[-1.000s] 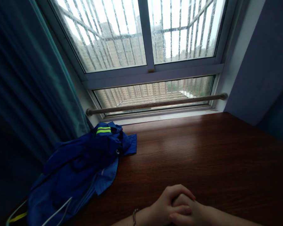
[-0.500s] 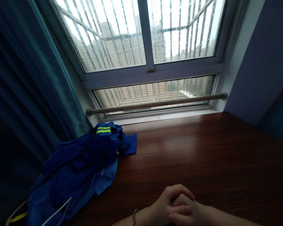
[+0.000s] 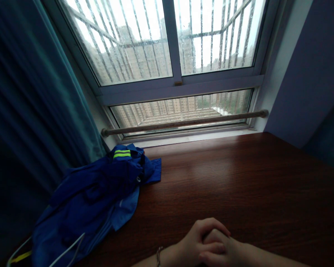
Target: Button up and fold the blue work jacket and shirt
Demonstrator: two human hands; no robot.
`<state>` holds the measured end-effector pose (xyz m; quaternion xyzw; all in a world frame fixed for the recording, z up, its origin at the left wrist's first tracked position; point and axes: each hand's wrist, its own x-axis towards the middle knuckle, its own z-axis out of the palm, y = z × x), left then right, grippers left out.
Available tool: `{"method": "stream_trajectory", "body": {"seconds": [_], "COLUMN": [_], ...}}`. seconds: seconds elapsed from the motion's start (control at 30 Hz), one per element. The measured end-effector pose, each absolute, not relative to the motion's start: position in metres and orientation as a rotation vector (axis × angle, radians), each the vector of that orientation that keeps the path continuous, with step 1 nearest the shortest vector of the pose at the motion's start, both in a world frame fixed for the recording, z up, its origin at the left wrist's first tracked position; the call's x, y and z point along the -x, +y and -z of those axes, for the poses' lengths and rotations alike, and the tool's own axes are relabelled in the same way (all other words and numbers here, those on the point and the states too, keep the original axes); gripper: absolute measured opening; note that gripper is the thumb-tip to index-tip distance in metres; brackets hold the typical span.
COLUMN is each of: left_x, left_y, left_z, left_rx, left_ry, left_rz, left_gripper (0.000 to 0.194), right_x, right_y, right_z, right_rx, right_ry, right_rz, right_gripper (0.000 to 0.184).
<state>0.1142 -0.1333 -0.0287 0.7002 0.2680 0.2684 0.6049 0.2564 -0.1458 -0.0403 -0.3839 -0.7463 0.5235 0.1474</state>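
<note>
1. Head view: the left hand [image 3: 190, 241] and right hand [image 3: 230, 253] clasp each other, fingers folded, over the near side of the smooth, shiny brown table [image 3: 225, 181].
2. A crumpled blue jacket [image 3: 100, 193] lies on it, beside the wavy curtain [image 3: 55, 81].
3. A round bar [image 3: 183, 124] crosses the window [image 3: 136, 63].

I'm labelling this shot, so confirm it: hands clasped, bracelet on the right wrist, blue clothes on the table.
Wrong wrist: the head view shows the bracelet on the left wrist. The left hand and right hand are clasped, and blue clothes lie on the table.
</note>
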Motion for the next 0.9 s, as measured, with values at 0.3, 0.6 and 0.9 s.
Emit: {"method": "stream_trajectory", "body": {"seconds": [0.3,0.6,0.9], "left_x": [-0.115,-0.115,-0.115], "left_y": [-0.133,-0.133,-0.132], "left_z": [0.029,0.028,0.030], "left_rx": [-1.600,-1.606,-1.634], "left_ry": [0.614,0.612,0.597], "left_rz": [-0.628,-0.629,-0.638], "left_gripper": [0.033,0.032,0.033], "right_x": [-0.256,-0.255,-0.259], "right_y": [-0.146,-0.146,-0.146], "right_z": [0.045,0.043,0.053], "right_rx": [1.004,0.994,1.121], "right_ry": [-2.139,-2.157,-2.166], "right_rz": [-1.462,-1.429,-1.461], "right_gripper": [0.039,0.034,0.034]}}
